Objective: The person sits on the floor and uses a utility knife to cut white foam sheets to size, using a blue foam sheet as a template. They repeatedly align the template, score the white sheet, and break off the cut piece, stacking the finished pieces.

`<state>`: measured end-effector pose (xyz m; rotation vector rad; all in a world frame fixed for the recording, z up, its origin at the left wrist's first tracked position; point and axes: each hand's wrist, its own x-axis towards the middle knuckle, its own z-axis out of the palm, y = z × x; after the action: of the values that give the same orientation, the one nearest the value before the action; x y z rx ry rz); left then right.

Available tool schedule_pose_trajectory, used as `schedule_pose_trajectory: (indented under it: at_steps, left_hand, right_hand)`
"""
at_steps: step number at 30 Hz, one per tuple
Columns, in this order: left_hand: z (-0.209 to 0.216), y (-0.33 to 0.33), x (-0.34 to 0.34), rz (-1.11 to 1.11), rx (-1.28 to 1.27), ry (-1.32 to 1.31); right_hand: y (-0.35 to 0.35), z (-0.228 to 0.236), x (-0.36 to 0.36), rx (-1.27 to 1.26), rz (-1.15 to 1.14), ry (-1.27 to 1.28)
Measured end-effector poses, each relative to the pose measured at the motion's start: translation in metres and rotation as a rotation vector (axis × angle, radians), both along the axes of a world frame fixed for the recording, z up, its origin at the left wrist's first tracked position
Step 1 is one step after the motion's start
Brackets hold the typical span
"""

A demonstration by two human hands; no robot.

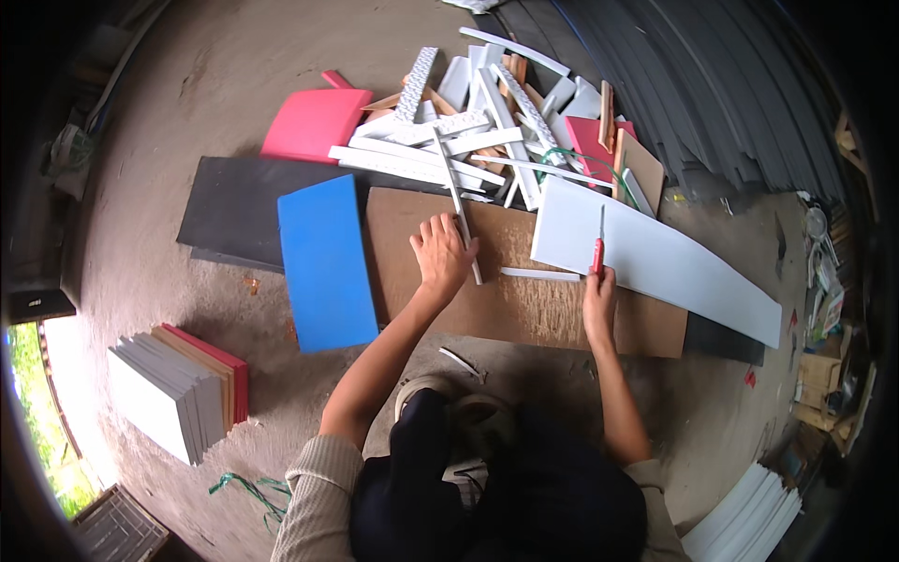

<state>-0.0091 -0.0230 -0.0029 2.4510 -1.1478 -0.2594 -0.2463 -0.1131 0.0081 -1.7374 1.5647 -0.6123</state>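
Note:
My left hand [443, 251] is over the brown board [412, 281], its fingers curled at a long thin grey strip [453, 178] that slants up toward the scrap pile. The thumb lies along the strip's right side. My right hand [599, 298] grips a red-handled utility knife [597, 255], blade pointing away from me. Under the knife lies a large white foam sheet [655, 248] with a curved edge. Between my hands a narrow white strip [540, 273] lies on the board, whose surface is scored with many cuts.
A heap of white, brown and red offcuts [478, 131] rises beyond the board. To the left lie a blue sheet [328, 267], a black sheet [229, 206] and a pink piece [314, 124]. Stacked sheets [178, 389] stand at far left, near green twine [257, 496]. Dark sheets [693, 84] fill the upper right.

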Motion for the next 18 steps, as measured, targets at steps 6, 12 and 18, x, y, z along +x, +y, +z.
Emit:
schedule_pose_trajectory:
  at_steps: [6, 12, 18]
  left_hand:
    - [-0.003, -0.037, 0.004, -0.163, -0.309, 0.038]
    - [0.031, -0.113, 0.045, -0.296, -0.439, -0.477]
    - [-0.009, -0.053, -0.024, -0.879, -0.313, -0.283]
  right_hand:
    - [0.0, -0.027, -0.061, 0.154, -0.176, -0.012]
    - [-0.003, -0.02, -0.052, 0.268, -0.197, -0.158]
    - [-0.006, -0.008, -0.052, 0.341, -0.268, -0.339]
